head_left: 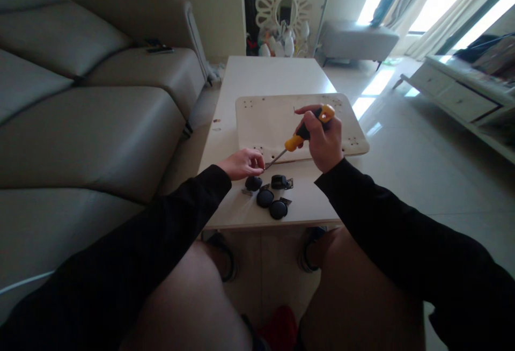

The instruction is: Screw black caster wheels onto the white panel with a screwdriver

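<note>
My right hand (325, 139) is wrapped around the handle of a yellow and black screwdriver (294, 143), with the index finger stretched out along it. Its metal shaft slants down to the left, and the tip meets the fingertips of my left hand (243, 163). Those fingers are pinched together; whatever small thing lies between them is too tiny to make out. Behind both hands lies a white board (273, 120) with rounded corners and groups of holes near its corners. Several black caster wheels (264, 197) with metal plates sit just below my left hand.
The board and casters rest on a white table (273, 74). A grey sofa (92, 125) runs along the left side. A low white cabinet (454, 93) stands at right, and a grey bench (358, 39) at the back. My legs are below the table's near edge.
</note>
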`<act>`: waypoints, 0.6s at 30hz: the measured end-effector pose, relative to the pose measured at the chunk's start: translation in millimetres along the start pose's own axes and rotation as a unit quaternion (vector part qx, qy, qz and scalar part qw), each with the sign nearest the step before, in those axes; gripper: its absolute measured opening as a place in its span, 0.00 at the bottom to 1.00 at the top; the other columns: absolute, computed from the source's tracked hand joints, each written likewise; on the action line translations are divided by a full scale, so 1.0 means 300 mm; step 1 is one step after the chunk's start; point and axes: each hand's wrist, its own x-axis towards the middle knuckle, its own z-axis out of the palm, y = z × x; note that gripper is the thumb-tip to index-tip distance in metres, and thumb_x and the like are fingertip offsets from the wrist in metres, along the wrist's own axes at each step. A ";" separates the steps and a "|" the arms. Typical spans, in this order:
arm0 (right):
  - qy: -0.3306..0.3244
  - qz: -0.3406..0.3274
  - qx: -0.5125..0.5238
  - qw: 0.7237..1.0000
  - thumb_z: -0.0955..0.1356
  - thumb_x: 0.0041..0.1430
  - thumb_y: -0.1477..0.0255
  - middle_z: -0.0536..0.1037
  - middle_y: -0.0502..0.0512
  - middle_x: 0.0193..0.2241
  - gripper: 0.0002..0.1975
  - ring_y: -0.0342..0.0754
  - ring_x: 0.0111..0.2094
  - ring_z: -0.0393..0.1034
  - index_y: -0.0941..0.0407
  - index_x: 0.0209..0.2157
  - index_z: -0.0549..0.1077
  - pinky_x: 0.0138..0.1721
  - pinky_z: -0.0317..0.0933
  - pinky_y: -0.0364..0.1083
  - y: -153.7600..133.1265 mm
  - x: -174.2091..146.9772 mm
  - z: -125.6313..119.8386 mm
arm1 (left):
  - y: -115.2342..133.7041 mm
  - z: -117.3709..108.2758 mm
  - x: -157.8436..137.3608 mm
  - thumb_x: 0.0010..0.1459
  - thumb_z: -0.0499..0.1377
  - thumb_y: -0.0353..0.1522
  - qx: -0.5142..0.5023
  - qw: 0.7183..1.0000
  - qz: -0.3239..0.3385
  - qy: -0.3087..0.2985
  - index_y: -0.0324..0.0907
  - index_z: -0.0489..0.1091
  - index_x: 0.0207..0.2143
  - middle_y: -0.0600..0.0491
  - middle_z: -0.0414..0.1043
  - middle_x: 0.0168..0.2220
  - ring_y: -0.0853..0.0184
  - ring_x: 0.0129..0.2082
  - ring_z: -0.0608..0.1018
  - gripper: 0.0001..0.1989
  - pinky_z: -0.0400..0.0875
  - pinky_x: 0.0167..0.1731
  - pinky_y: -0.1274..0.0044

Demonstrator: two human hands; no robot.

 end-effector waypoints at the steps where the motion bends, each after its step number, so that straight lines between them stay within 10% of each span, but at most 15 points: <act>1: 0.000 -0.001 -0.001 1.000 0.72 0.54 0.45 0.68 0.43 0.18 0.24 0.38 0.16 0.65 0.53 0.34 0.76 0.15 0.60 0.42 0.000 0.000 0.000 | 0.002 0.000 0.001 0.54 0.65 0.28 0.005 1.000 0.000 0.000 0.37 0.76 0.31 0.53 0.73 0.28 0.71 0.26 0.72 0.02 0.65 0.28 0.78; 18: -0.002 0.015 -0.021 1.000 0.71 0.57 0.48 0.68 0.44 0.19 0.21 0.38 0.17 0.64 0.52 0.35 0.75 0.17 0.58 0.43 0.000 -0.001 0.003 | -0.007 0.017 0.007 0.53 0.65 0.29 0.003 1.000 0.014 0.005 0.38 0.75 0.31 0.54 0.71 0.27 0.72 0.26 0.70 0.02 0.64 0.28 0.78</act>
